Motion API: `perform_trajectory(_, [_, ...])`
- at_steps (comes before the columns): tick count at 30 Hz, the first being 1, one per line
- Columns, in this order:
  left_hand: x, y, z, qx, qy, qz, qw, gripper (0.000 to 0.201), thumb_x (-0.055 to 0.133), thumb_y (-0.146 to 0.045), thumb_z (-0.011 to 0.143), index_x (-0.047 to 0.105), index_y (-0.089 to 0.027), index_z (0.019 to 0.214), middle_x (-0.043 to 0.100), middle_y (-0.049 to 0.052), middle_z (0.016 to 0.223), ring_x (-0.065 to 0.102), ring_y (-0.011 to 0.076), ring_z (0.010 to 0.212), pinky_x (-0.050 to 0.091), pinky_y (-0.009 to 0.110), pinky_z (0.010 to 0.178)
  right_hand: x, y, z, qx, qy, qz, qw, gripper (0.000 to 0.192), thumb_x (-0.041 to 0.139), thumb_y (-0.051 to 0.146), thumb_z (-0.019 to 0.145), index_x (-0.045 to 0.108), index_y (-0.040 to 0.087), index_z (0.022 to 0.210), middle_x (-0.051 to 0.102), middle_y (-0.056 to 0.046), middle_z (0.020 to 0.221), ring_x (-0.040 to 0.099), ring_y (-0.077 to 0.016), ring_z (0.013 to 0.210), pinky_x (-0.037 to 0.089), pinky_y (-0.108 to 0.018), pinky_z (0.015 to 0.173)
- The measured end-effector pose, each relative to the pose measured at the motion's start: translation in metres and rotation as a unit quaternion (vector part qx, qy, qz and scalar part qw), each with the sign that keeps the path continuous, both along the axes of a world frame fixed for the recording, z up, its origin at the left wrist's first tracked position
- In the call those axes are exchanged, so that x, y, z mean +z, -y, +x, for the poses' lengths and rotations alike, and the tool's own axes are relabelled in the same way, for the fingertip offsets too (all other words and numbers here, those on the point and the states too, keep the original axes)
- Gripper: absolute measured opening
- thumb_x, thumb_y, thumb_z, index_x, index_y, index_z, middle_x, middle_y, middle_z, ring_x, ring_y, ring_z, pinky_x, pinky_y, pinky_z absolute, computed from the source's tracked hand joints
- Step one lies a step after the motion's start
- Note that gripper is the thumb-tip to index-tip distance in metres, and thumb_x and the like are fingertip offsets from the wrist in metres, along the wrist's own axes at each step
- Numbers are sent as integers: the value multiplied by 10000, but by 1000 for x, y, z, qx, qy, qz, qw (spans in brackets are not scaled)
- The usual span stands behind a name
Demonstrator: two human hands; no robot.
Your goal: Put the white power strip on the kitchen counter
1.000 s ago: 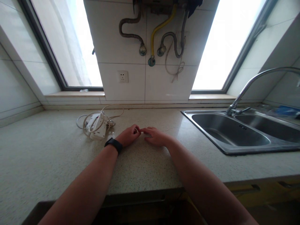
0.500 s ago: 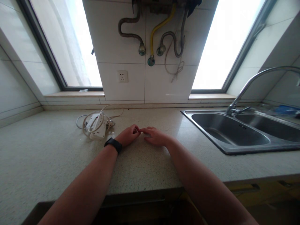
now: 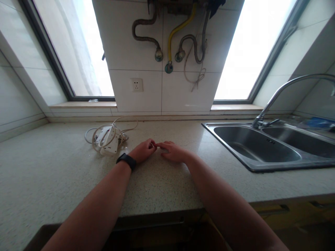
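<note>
My left hand [image 3: 143, 151], with a dark watch [image 3: 126, 161] on its wrist, rests on the speckled pale countertop [image 3: 162, 195]. Its fingers are curled into a pinch, and a tiny pale bit shows between them, too small to name. From the right, my right hand [image 3: 174, 152] lies low over the counter, its index finger stretched out to the left hand's fingertips. Nothing shows in the right hand's grasp. Left of my left hand lies a white power strip [image 3: 109, 148] with its pale cord looped loosely over it.
A double-bowl steel sink [image 3: 251, 165] with a curved faucet [image 3: 270, 99] is set into the counter at right. On the tiled wall are a socket [image 3: 137, 84], a yellow hose [image 3: 171, 38] and grey hoses [image 3: 146, 38]. Windows flank the wall; the counter's front edge runs below my hands.
</note>
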State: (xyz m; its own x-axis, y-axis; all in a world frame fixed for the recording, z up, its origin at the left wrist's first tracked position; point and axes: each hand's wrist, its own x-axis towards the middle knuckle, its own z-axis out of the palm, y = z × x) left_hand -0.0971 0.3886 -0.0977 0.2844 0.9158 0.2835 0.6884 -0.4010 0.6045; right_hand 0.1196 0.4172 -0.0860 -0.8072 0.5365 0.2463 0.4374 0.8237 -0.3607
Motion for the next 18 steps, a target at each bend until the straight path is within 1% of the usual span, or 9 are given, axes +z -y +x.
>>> perform_trajectory(6, [-1, -1, 0, 1, 4, 2, 1000, 257, 520, -401, 869, 554, -173, 982, 670, 41, 787, 594, 171, 694, 409, 284, 643, -1, 0, 0, 8, -3, 0, 1000, 597, 583, 184, 849, 431, 265, 1421, 585, -93, 1180, 507, -222, 1122, 345, -401, 1010])
perform_trajectory(12, [0, -1, 0, -1, 2, -2, 1000, 253, 519, -399, 873, 549, -174, 984, 678, 53, 822, 613, 181, 739, 421, 291, 672, -1, -1, 0, 7, -6, 1, 1000, 600, 584, 184, 848, 430, 276, 1421, 584, -90, 1176, 507, -222, 1123, 348, -400, 1010])
perform_trajectory(18, [0, 0, 0, 1, -3, 3, 1000, 247, 518, -398, 871, 555, -178, 975, 674, 49, 811, 609, 182, 735, 419, 293, 673, -1, 0, 0, 0, -4, 1, 1000, 598, 582, 185, 849, 433, 282, 1419, 589, -88, 1151, 516, -221, 1103, 356, -399, 1000])
